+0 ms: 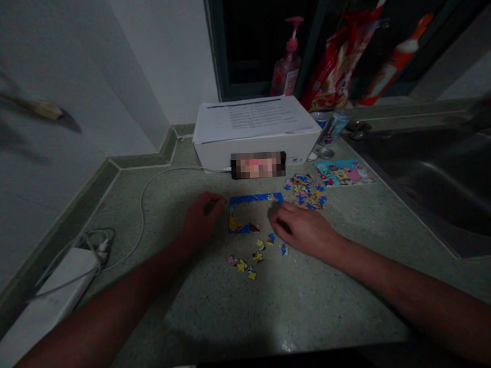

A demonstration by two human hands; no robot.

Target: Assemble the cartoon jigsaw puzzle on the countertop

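A partly assembled jigsaw puzzle (256, 198) lies on the counter as a blue-edged frame around a bare middle. To its left, my left hand (202, 216) is closed, thumb and forefinger together just off the frame. My right hand (302, 225) is curled at the puzzle's right side, its fingertips close to or touching that edge. Whether either hand holds a piece is hidden. Several loose puzzle pieces (241, 265) lie scattered below the frame, mostly yellow. A pile of puzzle pieces (305, 191) sits beyond my right hand.
Behind the puzzle, a phone (258, 165) on a cable leans against a white box (215, 151). A picture card (345, 172) and a can (336, 127) stand near the sink (436, 181). A power strip (59, 295) is at left; a pump bottle (285, 71) stands by the window.
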